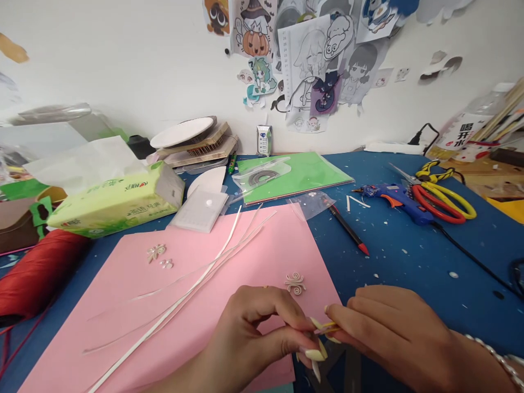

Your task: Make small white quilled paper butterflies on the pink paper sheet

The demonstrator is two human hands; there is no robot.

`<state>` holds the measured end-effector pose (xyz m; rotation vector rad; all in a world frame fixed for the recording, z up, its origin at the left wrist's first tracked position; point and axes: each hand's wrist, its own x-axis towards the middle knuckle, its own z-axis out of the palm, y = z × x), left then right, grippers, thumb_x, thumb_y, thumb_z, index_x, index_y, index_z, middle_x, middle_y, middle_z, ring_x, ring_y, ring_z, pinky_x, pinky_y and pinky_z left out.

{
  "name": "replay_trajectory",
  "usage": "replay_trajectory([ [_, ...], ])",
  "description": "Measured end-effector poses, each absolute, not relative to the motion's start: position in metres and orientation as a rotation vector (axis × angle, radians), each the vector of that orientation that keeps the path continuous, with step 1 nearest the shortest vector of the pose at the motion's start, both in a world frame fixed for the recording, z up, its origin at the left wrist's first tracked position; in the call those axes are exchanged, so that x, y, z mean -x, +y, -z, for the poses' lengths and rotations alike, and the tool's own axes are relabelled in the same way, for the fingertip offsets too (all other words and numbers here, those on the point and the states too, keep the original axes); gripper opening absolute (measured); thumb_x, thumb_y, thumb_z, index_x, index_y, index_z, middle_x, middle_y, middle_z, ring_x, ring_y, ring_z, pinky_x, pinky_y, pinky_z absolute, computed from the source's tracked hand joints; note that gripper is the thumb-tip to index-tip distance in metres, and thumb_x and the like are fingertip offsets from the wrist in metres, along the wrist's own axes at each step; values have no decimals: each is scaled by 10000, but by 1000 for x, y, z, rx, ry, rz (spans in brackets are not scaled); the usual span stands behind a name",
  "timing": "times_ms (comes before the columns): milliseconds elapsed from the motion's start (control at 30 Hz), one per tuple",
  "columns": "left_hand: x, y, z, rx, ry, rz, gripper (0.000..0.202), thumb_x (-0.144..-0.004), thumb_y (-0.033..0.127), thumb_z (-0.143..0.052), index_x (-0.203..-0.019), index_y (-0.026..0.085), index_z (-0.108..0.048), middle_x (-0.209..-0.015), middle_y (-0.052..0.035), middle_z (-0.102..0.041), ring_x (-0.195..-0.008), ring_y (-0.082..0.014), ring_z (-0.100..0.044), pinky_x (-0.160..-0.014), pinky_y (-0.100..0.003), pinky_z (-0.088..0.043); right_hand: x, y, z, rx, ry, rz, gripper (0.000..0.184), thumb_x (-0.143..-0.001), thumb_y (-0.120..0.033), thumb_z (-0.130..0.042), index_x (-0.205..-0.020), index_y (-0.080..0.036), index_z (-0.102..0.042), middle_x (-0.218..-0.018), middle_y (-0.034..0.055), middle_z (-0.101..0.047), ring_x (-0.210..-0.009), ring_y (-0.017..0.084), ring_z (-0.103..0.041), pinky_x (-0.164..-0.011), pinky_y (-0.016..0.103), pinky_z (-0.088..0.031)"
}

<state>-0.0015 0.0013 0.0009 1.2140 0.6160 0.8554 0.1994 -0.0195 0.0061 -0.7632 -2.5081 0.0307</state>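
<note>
1 blue surface (409, 256), pink sheet (282, 240) on it. 2 hands low by sheet's right side: left hand (266, 333) and right hand (393, 333), fingers pinched close, tips nearly meeting. Blue glue gun (393, 197) beyond right hand, cord (470, 257) trailing right; careless arm swing might snag it. Loose white strips (166, 314) near left forearm, sweep could scatter 'em. Coiled piece (295, 284) just beyond left knuckles, easy to bump. Tiny yellow bit (328, 327) between fingertips, too blurry to name; uneven pull could bend it or ping it off, imo.
</note>
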Motion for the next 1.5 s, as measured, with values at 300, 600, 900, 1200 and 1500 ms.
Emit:
replay_trajectory([
  [300, 0, 2, -2, -1244, 595, -842, 185, -644, -14, -638, -694, 164, -660, -627, 2, -665, -554, -119, -635, -526, -192, -509, -198, -20, -7, 769, -2483, 1, 176, -888, -159, -347, -873, -119, -519, -541, -24, -523, -472, 93, -444, -457, 246, -343],
  [600, 4, 2, -9, -1249, 695, -663, 70, -686, 94, -632, -648, 126, -582, -637, -9, -651, -532, -100, -613, -560, -205, -510, -202, -22, -11, 704, -2492, 353, 191, -862, -114, -348, -904, -87, -533, -549, 18, -579, -496, 129, -527, -484, 287, -379],
  [900, 0, 16, -5, -1140, 910, -629, 105, -694, 168, -634, -646, 115, -557, -597, -1, -640, -510, -80, -591, -525, -177, -472, -199, -12, 11, 841, -2474, 393, 173, -827, -116, -431, -961, -96, -538, -563, 11, -550, -489, 126, -466, -479, 281, -330],
  [1200, -3, 18, 0, -1016, 846, -449, 140, -673, 192, -650, -625, 106, -550, -554, -2, -631, -475, -96, -587, -492, -197, -442, -221, 13, 13, 1203, -2191, 529, 104, -827, -168, -490, -899, -139, -559, -676, 29, -638, -585, 125, -575, -543, 245, -397],
  [1500, 19, 45, -9, -1172, 1063, -847, 92, -744, 220, -588, -701, 139, -596, -647, 13, -618, -558, -69, -525, -587, -185, -422, -223, 18, 10, 1221, -2137, 256, 170, -830, -192, -474, -979, -159, -549, -870, 46, -660, -739, 142, -617, -662, 248, -463],
])
